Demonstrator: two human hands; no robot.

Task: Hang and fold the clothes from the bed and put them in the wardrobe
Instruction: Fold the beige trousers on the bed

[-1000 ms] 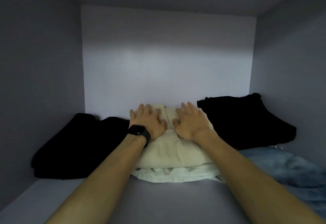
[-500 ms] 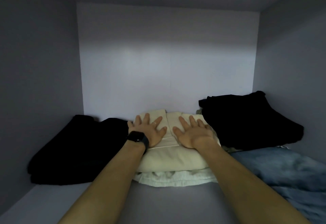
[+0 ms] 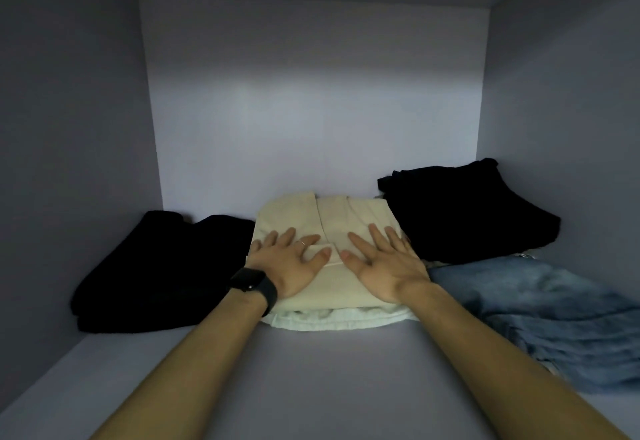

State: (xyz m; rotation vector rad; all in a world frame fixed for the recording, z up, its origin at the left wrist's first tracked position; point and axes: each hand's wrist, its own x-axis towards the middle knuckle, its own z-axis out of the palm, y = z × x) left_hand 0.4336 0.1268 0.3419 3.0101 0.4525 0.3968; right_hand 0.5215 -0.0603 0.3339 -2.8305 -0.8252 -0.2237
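While the left hand [image 3: 291,266] and right hand [image 3: 384,266] press flat on the folded cream garment [image 3: 346,214], fingers [image 3: 377,237] straight, gripping nothing, it sits on a white one [image 3: 332,320] on the wardrobe shelf [image 3: 311,370]. Beside it lie a left black pile [image 3: 156,273] and a right black pile [image 3: 467,214], the latter just behind what may be denim [image 3: 536,301]

white garment [image 3: 332,322] mostly hidden under the cream garment [image 3: 346,214]; jeans [image 3: 554,318] cut off at the right edge.

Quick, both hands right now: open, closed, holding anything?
Left hand: open, flat on the cream garment.
Right hand: open, flat on the same garment.
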